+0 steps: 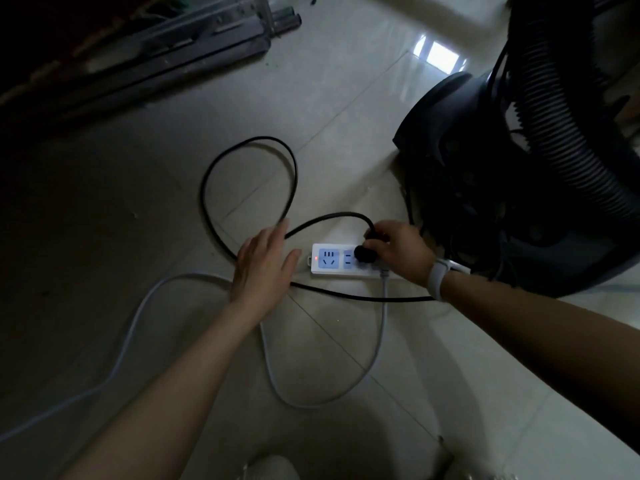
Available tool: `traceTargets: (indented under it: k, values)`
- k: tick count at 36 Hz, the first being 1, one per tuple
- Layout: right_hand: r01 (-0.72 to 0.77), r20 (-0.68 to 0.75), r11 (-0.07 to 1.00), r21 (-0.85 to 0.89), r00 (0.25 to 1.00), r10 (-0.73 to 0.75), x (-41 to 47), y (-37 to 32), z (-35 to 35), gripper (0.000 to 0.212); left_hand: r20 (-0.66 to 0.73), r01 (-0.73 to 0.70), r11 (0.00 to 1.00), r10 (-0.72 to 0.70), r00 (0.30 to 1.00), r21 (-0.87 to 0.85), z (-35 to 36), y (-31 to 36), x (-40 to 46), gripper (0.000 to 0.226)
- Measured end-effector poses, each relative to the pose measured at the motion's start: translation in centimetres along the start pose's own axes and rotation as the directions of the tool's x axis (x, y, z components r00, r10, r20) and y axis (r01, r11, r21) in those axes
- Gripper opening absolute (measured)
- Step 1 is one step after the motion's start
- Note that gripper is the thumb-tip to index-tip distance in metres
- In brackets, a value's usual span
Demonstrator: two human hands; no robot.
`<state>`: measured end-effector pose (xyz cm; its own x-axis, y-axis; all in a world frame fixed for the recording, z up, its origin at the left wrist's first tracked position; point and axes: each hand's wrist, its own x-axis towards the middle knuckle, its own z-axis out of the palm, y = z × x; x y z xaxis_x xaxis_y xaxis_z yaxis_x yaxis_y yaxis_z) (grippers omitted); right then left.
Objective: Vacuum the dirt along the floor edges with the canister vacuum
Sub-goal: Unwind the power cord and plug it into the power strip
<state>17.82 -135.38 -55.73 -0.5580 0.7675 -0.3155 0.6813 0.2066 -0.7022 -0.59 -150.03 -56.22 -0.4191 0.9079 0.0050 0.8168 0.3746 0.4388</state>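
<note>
we look down at a pale tiled floor [329, 98] in dim light. our right hand [401, 252] is closed around a black plug [363, 252], fingers pinching it at the white power strip [332, 263]; the plug sits on the strip's right part, and we cannot tell how deep it is seated. a small red light glows at the strip's left end. our left hand [265, 268] hovers flat and spread just left of the strip, holding nothing, its fingertips over the black cord [242, 150].

the black cord loops wide across the open tiles beyond the hands, then runs back under the left hand and off toward the right wrist, which wears a white band [438, 278]. a grey cable [346, 393] leaves the strip's near edge and curls toward us, with another run trailing off to the lower left.

the canister vacuum [502, 202] stands just right of the strip, dark and bulky, its ribbed hose [561, 116] arching up past it. at the far left edge lie dark metal bars [173, 53] along a shadowed border. open tile lies between those bars and the cord loop.
</note>
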Motion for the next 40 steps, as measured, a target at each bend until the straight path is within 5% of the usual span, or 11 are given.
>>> traceTargets:
  k: [4, 10, 24, 40]
  values:
    - [0.039, -0.038, 0.999, -0.032, 0.998, -0.041, 0.0, 0.2, -0.4, 0.019, -0.105, -0.078, 0.997, 0.075, 0.992, -0.022, 0.4, 0.2, 0.8, 0.046]
    - [0.001, -0.017, 0.999, 0.04, 1.0, -0.001, 0.2, 0.2, -0.1, 0.016, -0.101, 0.018, 0.999, -0.023, 0.995, -0.049, 0.2, -0.6, 1.3, 0.03]
    - [0.148, 0.008, 0.989, -0.022, 0.989, -0.148, 0.4, -0.3, 2.2, 0.012, -0.094, 0.12, 0.989, -0.128, 0.987, -0.09, -0.3, -2.6, 1.0, 0.035]
    - [0.227, 0.013, 0.969, -0.095, 0.974, -0.227, -0.4, 1.0, 2.9, 0.015, -0.109, 0.063, 0.995, -0.071, 0.992, -0.074, 0.1, -2.9, 1.1, 0.031]
